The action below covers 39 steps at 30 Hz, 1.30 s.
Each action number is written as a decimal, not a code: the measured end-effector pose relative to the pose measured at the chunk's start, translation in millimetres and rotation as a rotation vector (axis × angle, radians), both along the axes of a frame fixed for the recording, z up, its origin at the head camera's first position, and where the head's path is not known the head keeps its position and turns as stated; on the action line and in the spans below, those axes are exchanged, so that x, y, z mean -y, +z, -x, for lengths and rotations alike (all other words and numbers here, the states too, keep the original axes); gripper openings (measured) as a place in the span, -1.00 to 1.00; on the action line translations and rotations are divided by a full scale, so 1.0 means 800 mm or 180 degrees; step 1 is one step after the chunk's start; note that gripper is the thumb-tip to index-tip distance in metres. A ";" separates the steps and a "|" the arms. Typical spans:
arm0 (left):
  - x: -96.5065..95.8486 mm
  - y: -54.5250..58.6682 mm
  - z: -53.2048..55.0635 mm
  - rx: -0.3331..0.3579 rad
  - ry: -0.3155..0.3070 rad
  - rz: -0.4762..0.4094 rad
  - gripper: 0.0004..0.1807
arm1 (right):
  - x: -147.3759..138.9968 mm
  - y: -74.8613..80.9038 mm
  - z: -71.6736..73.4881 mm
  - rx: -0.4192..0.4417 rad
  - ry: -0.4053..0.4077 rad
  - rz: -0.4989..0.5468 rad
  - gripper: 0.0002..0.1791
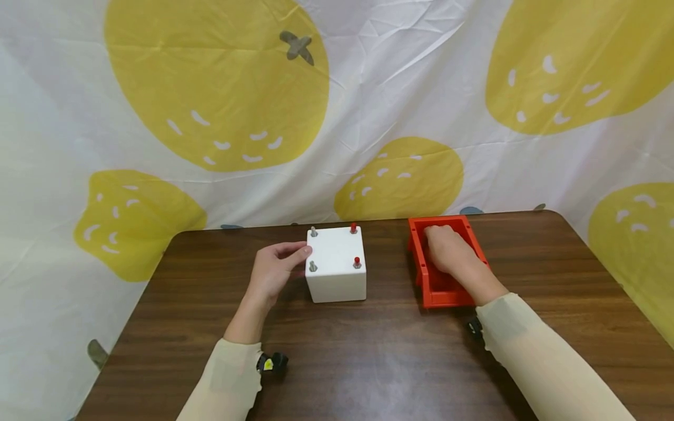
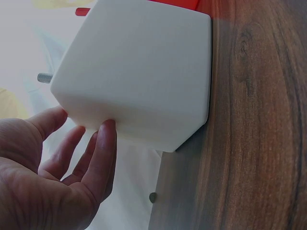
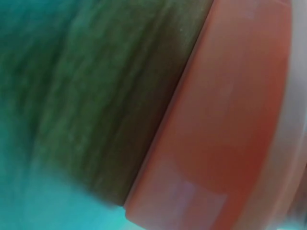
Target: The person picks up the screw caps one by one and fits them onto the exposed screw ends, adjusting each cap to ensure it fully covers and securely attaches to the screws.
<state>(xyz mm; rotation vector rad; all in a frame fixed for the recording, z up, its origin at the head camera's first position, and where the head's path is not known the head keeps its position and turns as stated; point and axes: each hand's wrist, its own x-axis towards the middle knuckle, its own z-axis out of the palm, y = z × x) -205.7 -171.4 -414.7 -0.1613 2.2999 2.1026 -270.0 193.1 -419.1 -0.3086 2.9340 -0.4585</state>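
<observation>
Sitting between the two hands is a white block [image 1: 336, 257], flat on the wooden table [image 1: 379, 362], with four studs poking up from its top corners. On the block's left side they're bare metal bolts [image 1: 313, 266], looks threaded in the left wrist view; on its right side they've got red tips [image 1: 357, 262].

The left hand [image 1: 274, 268] is right up against the block's left side, thumb by the top edge and fingertips on that side face. Fingers are loosely spread and pretty straight, just resting there, not wrapped around it.

Right of the block, a short gap away, there's a red bin [image 1: 447, 300]. The right hand [image 1: 446, 248] is down inside it, well apart from the block. Fingers are hidden, so I can't tell if they're pinching anything, and the right wrist view is too blurry to help.

Behind the block hangs a white cloth [image 1: 395, 88] with big yellow fruit shapes.
</observation>
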 end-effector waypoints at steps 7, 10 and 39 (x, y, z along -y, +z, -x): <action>0.000 0.000 0.001 0.0010 0.0004 0.0014 -0.61 | 0.002 0.007 -0.004 -0.0106 0.0033 -0.0022 -0.96; 0.000 0.000 0.000 0.0012 0.0002 0.0011 -0.61 | 0.003 0.011 -0.005 -0.0144 0.0061 -0.0005 -0.94; 0.000 0.000 0.002 0.0035 -0.0007 0.0055 -0.59 | -0.007 0.053 -0.034 -0.0649 0.0086 0.0595 -0.85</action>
